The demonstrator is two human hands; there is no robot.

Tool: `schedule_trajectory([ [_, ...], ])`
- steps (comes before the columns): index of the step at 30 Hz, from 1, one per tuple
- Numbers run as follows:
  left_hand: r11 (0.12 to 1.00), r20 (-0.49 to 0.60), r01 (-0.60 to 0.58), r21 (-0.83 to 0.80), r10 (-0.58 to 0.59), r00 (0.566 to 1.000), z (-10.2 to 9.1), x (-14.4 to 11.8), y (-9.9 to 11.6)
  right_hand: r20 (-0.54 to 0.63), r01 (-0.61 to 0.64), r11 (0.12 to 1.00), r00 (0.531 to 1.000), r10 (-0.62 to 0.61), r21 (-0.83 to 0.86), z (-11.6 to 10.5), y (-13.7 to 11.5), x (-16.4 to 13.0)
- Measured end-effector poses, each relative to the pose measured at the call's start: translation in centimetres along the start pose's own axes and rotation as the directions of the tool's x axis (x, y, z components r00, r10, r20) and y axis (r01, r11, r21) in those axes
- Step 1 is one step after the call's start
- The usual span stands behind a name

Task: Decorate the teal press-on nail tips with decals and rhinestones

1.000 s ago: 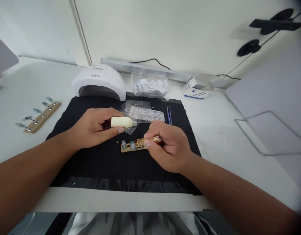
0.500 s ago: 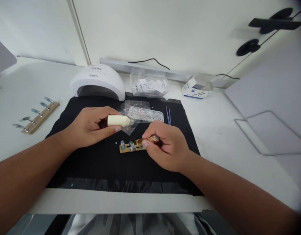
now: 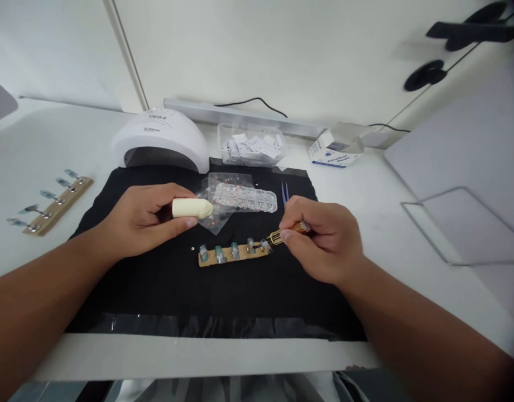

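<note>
My left hand (image 3: pixel 150 220) is closed round a cream cylinder with a rounded, ridged end (image 3: pixel 192 208), held above the black mat (image 3: pixel 164 293). Between the thumb and fingers of my right hand (image 3: pixel 323 237) is a gold-handled brush (image 3: pixel 277 237), its dark tip pointing left at the right end of a tan strip (image 3: pixel 210 262). Several blue-green press-on nails (image 3: pixel 234 250) stand on that strip, and the brush tip is at the rightmost ones; whether it touches cannot be told. Blue tweezers (image 3: pixel 285 191) lie just behind my right hand, partly covered by it.
Behind the strip, a clear case of rhinestones (image 3: pixel 246 197) lies on a clear plastic sheet (image 3: pixel 218 224). A white nail lamp (image 3: pixel 160 137), a tub of white packets (image 3: pixel 252 146) and an alcohol pad box (image 3: pixel 334 153) stand further back. A second nail strip (image 3: pixel 59 209) lies left.
My right hand has moved right along the strip with the brush, uncovering the nails at its right end. My left hand keeps hold of the cream cylinder. The whole view has shifted slightly.
</note>
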State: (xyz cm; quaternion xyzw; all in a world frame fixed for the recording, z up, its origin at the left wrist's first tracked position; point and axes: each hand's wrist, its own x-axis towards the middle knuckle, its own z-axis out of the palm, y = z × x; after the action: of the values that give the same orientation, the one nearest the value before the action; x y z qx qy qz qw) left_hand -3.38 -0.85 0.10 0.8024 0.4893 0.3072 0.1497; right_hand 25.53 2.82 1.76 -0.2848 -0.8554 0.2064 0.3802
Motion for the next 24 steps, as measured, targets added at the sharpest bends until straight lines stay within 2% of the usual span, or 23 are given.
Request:
schedule_trajectory([
  [7, 0.996, -0.043, 0.091, 0.013, -0.09, 0.995, 0.4, -0.2, 0.2, 0.023, -0.02, 0.995, 0.999, 0.022, -0.1, -1.4, 0.9, 0.1],
  [14, 0.995, -0.045, 0.1, 0.001, -0.099, 0.994, 0.4, -0.2, 0.2, 0.009, 0.013, 0.978, 1.0, -0.011, -0.207, -2.1, 1.3, 0.5],
  [19, 0.997, -0.059, 0.078, -0.003, -0.078, 0.995, 0.3, -0.2, 0.2, -0.049, -0.023, 0.986, 0.999, 0.015, -0.166, -2.2, 1.3, 0.6],
  [22, 0.999, -0.057, 0.031, -0.038, -0.033, 0.998, 0.3, -0.2, 0.0, -0.157, -0.1, 0.993, 0.984, 0.09, -0.058, -1.9, 1.9, 0.3],
  [24, 0.999, -0.079, 0.002, -0.048, -0.006, 0.997, 0.5, -0.2, -0.1, -0.244, -0.144, 0.988, 0.958, 0.153, 0.056, -1.3, 2.6, 0.1],
])
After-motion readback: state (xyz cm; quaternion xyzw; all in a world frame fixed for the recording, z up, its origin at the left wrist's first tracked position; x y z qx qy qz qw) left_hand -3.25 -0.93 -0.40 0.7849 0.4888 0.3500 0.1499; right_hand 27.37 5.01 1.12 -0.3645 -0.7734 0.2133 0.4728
